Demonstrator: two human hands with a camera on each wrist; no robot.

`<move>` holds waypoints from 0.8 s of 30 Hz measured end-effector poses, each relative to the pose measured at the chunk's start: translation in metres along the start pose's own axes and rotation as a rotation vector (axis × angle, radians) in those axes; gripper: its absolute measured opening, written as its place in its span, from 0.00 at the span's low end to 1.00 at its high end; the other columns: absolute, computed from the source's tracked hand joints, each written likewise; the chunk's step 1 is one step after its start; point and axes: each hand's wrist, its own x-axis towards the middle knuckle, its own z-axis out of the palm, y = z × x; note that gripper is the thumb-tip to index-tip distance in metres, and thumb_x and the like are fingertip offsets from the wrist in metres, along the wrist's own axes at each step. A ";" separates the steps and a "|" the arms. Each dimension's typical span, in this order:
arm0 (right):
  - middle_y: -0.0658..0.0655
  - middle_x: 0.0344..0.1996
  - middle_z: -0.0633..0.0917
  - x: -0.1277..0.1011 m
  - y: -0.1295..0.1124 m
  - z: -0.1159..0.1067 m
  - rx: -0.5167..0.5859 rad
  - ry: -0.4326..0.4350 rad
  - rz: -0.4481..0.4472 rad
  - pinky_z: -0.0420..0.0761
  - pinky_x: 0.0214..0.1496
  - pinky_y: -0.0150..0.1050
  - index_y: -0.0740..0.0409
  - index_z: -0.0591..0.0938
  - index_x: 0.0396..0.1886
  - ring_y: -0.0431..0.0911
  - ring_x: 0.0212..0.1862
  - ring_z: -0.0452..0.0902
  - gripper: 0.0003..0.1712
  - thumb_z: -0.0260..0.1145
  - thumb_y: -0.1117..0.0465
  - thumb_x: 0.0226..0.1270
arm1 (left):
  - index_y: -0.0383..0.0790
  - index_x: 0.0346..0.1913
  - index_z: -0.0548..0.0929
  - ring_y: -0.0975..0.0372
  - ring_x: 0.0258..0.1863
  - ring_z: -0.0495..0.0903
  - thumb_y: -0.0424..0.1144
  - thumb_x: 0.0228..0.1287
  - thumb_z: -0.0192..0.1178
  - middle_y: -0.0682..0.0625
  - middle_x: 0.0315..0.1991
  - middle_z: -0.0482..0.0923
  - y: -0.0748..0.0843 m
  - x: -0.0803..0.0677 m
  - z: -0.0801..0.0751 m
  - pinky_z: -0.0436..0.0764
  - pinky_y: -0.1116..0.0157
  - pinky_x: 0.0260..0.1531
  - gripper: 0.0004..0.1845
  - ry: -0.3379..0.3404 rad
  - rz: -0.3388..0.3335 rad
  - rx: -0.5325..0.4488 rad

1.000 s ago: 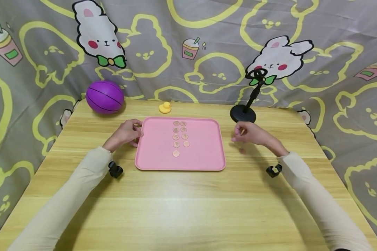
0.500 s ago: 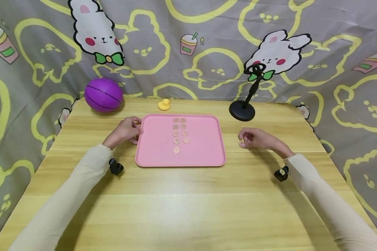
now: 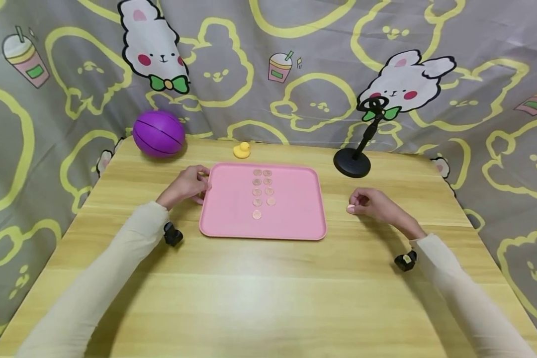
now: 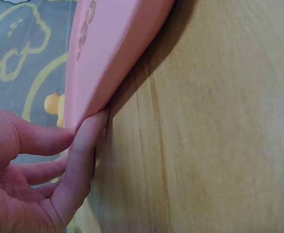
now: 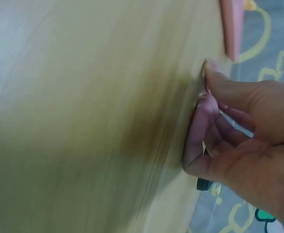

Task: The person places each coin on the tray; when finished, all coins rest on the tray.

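A pink tray (image 3: 295,214) lies on the wooden table with several copper-coloured coins (image 3: 257,192) laid in two columns on it. At its left rim is my left hand (image 3: 187,184). The left wrist view shows the thumb and a finger (image 4: 81,165) pinching that rim. To the right of the tray, just above the tabletop, my right hand (image 3: 373,205) pinches a coin (image 5: 206,86) between thumb and fingertip. Only the coin's thin edge shows in the right wrist view; the fingers cover most of it.
A yellow rubber duck (image 3: 242,150) sits behind the tray. At the back left rests a purple ball (image 3: 159,134), and a black stand with a round base (image 3: 352,163) is at the back right. A patterned curtain (image 3: 313,49) borders the table (image 3: 250,298).
My right hand has come down and to the right from beside the tray, and now holds the coin that lay on the table there. The left hand stays at the tray's rim.
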 end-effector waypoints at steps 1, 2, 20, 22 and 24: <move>0.58 0.31 0.84 -0.001 -0.001 0.000 0.038 -0.009 0.012 0.80 0.37 0.26 0.66 0.82 0.36 0.39 0.34 0.77 0.06 0.73 0.69 0.69 | 0.21 0.72 0.64 0.56 0.34 0.83 0.24 0.69 0.52 0.34 0.46 0.75 -0.001 0.001 0.001 0.94 0.62 0.30 0.29 -0.001 -0.004 0.001; 0.60 0.32 0.85 -0.001 -0.002 0.000 0.091 -0.024 0.031 0.83 0.37 0.26 0.68 0.82 0.37 0.38 0.34 0.79 0.06 0.71 0.69 0.70 | 0.22 0.73 0.63 0.55 0.35 0.83 0.24 0.70 0.52 0.34 0.47 0.74 -0.002 0.002 0.001 0.94 0.62 0.31 0.29 -0.004 -0.014 0.005; 0.64 0.37 0.90 0.054 -0.088 0.051 0.521 -0.209 0.183 0.93 0.42 0.38 0.74 0.83 0.49 0.45 0.35 0.88 0.11 0.66 0.68 0.75 | 0.21 0.73 0.64 0.53 0.37 0.84 0.24 0.71 0.52 0.29 0.52 0.75 -0.004 0.000 0.000 0.94 0.61 0.32 0.29 -0.007 -0.001 0.038; 0.65 0.35 0.90 0.062 -0.096 0.060 0.527 -0.222 0.174 0.94 0.41 0.39 0.74 0.83 0.48 0.46 0.33 0.88 0.10 0.65 0.69 0.75 | 0.21 0.74 0.63 0.53 0.38 0.84 0.24 0.71 0.52 0.29 0.52 0.75 -0.004 0.001 0.000 0.95 0.61 0.32 0.30 -0.008 -0.003 0.039; 0.65 0.34 0.90 0.070 -0.103 0.068 0.526 -0.222 0.170 0.94 0.40 0.40 0.75 0.83 0.46 0.46 0.32 0.88 0.09 0.65 0.71 0.74 | 0.21 0.74 0.63 0.52 0.39 0.84 0.24 0.71 0.53 0.29 0.52 0.75 -0.003 0.001 0.000 0.95 0.61 0.33 0.30 -0.013 -0.003 0.033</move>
